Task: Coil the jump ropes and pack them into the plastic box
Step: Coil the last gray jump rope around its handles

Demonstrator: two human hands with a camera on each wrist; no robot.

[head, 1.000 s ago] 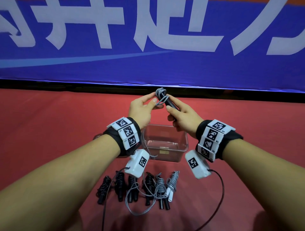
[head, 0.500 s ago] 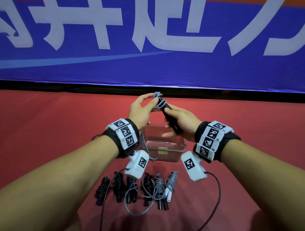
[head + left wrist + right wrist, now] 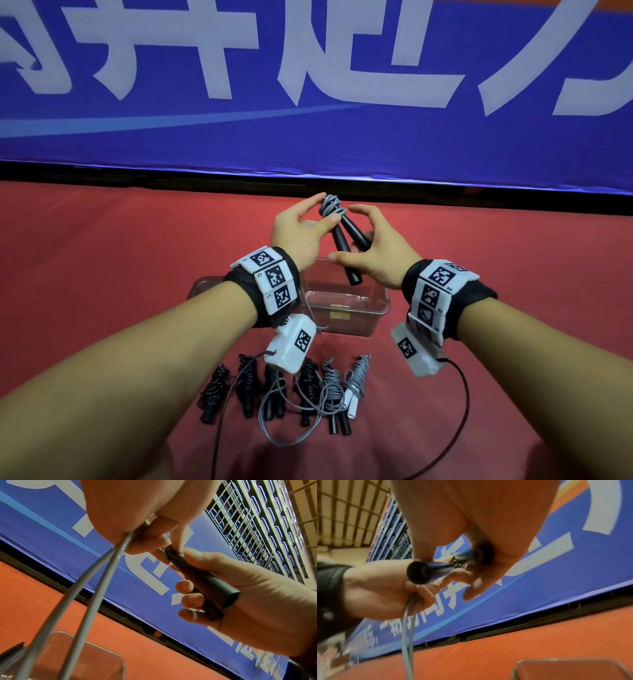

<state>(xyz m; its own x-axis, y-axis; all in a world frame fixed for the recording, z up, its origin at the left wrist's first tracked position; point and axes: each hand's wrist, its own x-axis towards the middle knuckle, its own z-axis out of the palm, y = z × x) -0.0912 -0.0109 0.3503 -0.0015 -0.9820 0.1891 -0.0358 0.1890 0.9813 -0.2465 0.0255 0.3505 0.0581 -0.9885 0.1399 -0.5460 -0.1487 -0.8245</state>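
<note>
A jump rope with two black handles (image 3: pixel 345 255) and a grey cord (image 3: pixel 329 206) is held up above the clear plastic box (image 3: pixel 346 310). The cord is wound round the handles' top ends. My left hand (image 3: pixel 327 209) pinches the cord at the wraps; in the left wrist view two cord strands (image 3: pixel 96 582) run down from its fingers towards the box (image 3: pixel 89 654). My right hand (image 3: pixel 344 234) curls round the handles from the right, its fingers (image 3: pixel 185 586) wrapped on a handle (image 3: pixel 211 588). The right wrist view shows a handle end (image 3: pixel 418 572) and the hanging cord (image 3: pixel 407 626).
Several coiled jump ropes (image 3: pixel 246 387) lie in a row on the red floor in front of the box, some black, some grey (image 3: pixel 356 380). A loose grey cord loop (image 3: pixel 291 435) trails among them. A blue banner (image 3: pixel 308 102) stands close behind the box.
The handles have swung more upright and now show side by side. My right hand's fingers have spread higher round them, while the left hand stays on the cord wraps at the top.
</note>
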